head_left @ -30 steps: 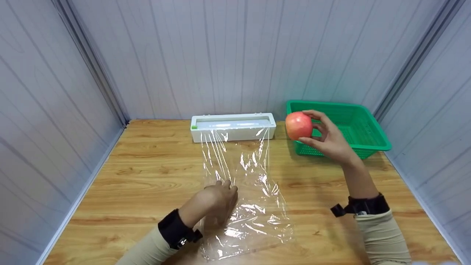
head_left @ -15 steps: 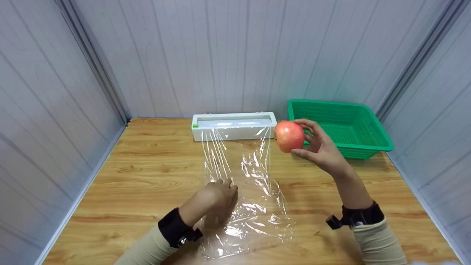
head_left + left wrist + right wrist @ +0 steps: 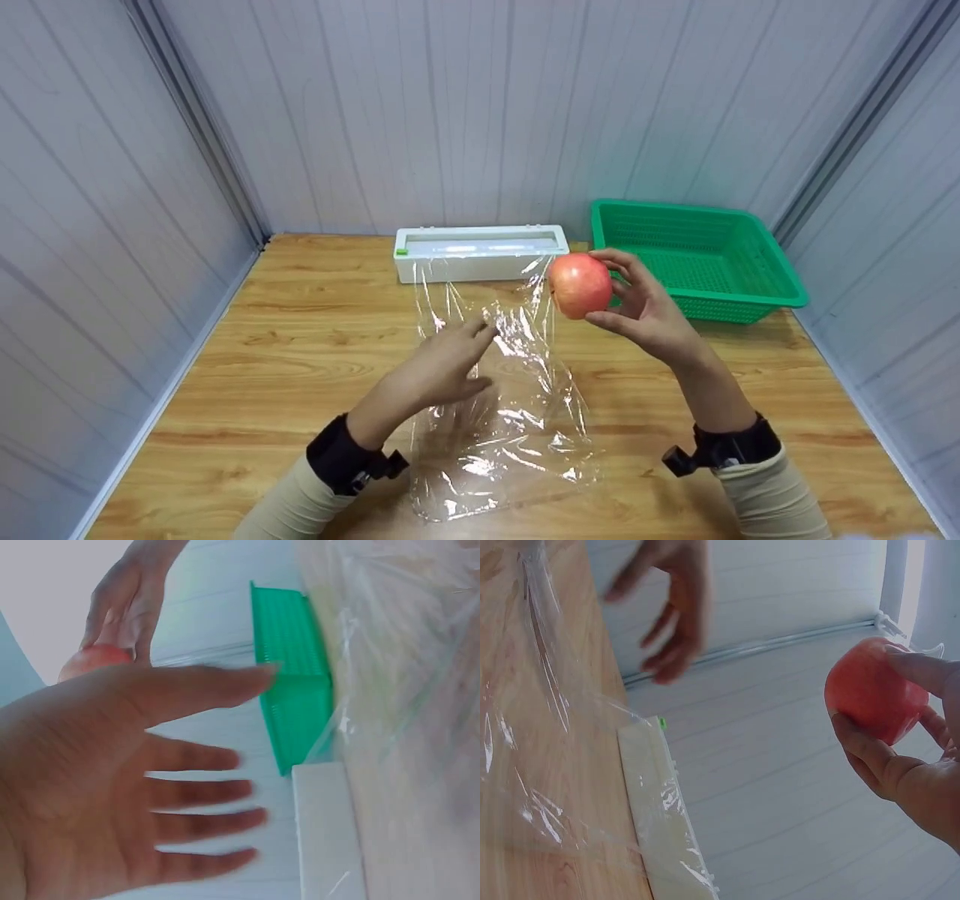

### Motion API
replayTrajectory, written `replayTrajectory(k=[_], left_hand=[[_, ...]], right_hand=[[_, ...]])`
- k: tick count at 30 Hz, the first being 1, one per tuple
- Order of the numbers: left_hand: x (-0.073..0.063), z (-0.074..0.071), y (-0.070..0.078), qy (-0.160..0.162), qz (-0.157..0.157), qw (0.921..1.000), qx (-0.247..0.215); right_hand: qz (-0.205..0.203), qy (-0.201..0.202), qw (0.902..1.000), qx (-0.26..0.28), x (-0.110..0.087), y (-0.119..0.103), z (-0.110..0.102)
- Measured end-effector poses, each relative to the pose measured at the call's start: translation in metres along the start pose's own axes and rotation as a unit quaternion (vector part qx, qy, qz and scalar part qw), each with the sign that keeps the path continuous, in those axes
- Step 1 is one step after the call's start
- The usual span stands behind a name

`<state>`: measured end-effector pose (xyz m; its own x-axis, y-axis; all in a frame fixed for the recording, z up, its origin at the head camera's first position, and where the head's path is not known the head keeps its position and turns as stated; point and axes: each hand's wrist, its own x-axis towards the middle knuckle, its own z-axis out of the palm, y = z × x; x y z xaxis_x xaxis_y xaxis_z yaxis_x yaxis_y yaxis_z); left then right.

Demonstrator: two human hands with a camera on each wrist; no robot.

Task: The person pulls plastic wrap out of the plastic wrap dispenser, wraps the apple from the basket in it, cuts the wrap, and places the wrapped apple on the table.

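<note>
Apple (image 3: 580,286), 1 unit, held in the right hand's (image 3: 652,321) curled fingers above the table (image 3: 300,367), left of the green basket (image 3: 731,310). Left hand (image 3: 441,365) open, empty, above clear plastic wrap (image 3: 517,450) extending from the far white box (image 3: 480,268).

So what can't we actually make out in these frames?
- Head: palm-facing side of the apple, hidden by the right hand.
- Head: near-left corner of the green basket, behind that same hand.
- Left wrist: lower part of the apple, covered by the left hand.
- Left wrist: rest of the white box, cut off by the bottom edge.
- Right wrist: left hand's fingers, blurred.
</note>
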<state>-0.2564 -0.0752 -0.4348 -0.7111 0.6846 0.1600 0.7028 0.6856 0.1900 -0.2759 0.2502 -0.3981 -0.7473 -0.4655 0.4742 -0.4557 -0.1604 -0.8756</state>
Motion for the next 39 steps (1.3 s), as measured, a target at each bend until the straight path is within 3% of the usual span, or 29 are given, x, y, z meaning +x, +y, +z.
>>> replayTrajectory(k=[2,5,10,14,17,22,39], left_hand=[[0.002,-0.005,0.0,0.063,0.015,0.9976,-0.026],[0.004,-0.009,0.003,0.144,0.036,0.9864,-0.071],[0.005,-0.013,0.017,0.252,0.08,0.9528,-0.149],[0.004,-0.016,0.027,0.31,0.131,0.9236,-0.184],[0.002,-0.017,0.033,0.328,0.15,0.9138,-0.187],[0.001,-0.015,0.036,0.336,0.153,0.9101,-0.189],[0.0,-0.019,0.035,0.373,0.178,0.8929,-0.179]], right_hand=[[-0.005,-0.01,0.9999,0.009,0.0,-0.002,0.005],[-0.012,-0.028,0.9991,0.03,-0.002,-0.007,0.012],[-0.02,-0.049,0.9972,0.054,-0.006,-0.012,0.029],[-0.035,-0.074,0.9942,0.07,-0.007,-0.011,0.042],[-0.052,-0.097,0.9899,0.09,-0.007,-0.006,0.049],[-0.069,-0.112,0.9853,0.108,-0.006,-0.001,0.057],[-0.065,-0.104,0.9869,0.105,-0.01,0.0,0.065]])
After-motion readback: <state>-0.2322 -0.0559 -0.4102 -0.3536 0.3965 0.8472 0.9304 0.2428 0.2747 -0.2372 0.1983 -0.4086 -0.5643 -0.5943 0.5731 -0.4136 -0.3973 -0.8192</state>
